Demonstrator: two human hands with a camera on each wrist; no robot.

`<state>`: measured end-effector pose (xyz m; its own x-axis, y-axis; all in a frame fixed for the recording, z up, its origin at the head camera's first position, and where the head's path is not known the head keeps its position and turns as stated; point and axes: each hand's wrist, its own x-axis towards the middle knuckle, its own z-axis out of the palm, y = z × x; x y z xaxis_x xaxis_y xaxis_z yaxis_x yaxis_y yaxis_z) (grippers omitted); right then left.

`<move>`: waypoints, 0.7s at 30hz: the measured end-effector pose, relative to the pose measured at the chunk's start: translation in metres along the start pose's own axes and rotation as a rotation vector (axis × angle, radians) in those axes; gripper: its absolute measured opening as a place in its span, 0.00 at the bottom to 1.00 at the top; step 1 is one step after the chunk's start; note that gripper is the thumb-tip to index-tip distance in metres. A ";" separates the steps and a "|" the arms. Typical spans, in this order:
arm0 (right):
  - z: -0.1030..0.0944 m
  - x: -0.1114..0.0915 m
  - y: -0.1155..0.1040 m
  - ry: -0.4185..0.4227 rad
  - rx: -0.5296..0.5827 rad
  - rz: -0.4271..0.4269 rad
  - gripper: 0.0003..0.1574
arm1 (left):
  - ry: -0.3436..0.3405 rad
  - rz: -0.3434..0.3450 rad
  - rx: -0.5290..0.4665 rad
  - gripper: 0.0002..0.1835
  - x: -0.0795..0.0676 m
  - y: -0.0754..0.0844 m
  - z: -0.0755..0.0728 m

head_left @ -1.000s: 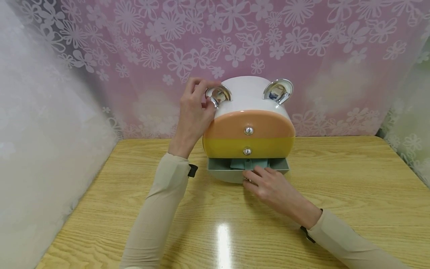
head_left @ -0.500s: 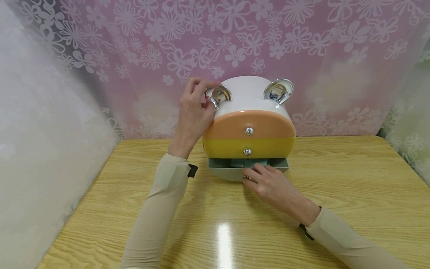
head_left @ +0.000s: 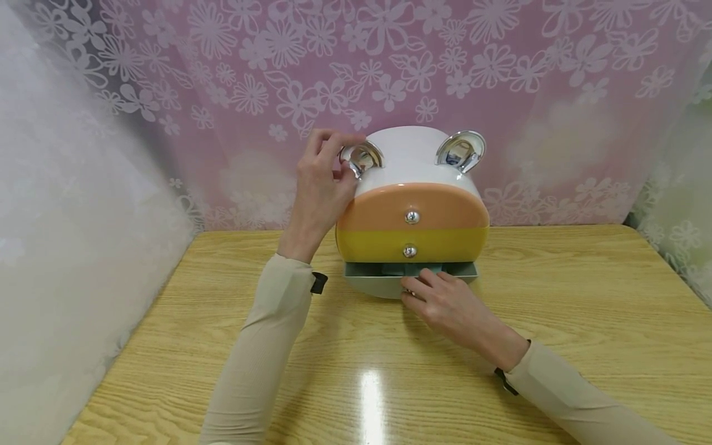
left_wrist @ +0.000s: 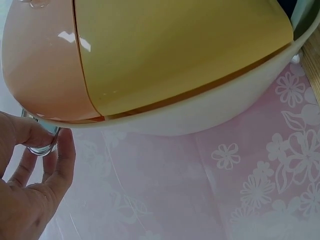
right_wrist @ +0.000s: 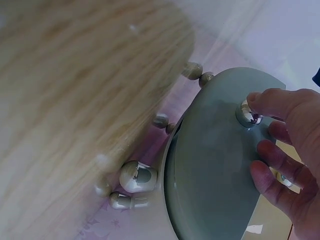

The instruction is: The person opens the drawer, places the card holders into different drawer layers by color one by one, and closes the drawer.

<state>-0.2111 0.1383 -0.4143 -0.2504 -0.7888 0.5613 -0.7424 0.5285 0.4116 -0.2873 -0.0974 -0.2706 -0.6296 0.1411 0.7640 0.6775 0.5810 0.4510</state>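
A small drawer cabinet (head_left: 411, 151) with a white top and two silver ears stands at the back of the table. My left hand (head_left: 324, 179) pinches the left silver ear (head_left: 364, 157) between thumb and fingers, also seen at the edge of the left wrist view. The grey-green bottom drawer (head_left: 369, 285) is pulled partway out, with a teal item (head_left: 394, 269) inside, partly hidden. My right hand (head_left: 453, 309) holds that drawer's silver knob (right_wrist: 246, 116), thumb on the knob and other fingers along the front's upper edge. The orange drawer (head_left: 372, 210) and yellow drawer (head_left: 372, 244) above are closed.
The cabinet stands on a wood-grain table (head_left: 222, 346). Behind it hangs a pink flowered curtain (head_left: 334, 74), close to the table's back edge. Round silver feet (right_wrist: 137, 176) show under the cabinet in the right wrist view.
The bottom drawer has slid slightly inward, and my right hand has moved with it. Less of the teal item shows. My left hand stays on the ear.
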 end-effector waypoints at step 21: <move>0.004 0.002 0.004 0.009 -0.005 -0.003 0.20 | 0.003 0.005 0.006 0.20 0.001 0.001 0.000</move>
<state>-0.2178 0.1374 -0.4143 -0.2428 -0.7875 0.5665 -0.7401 0.5279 0.4166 -0.2874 -0.0965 -0.2700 -0.6252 0.1417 0.7675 0.6784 0.5849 0.4446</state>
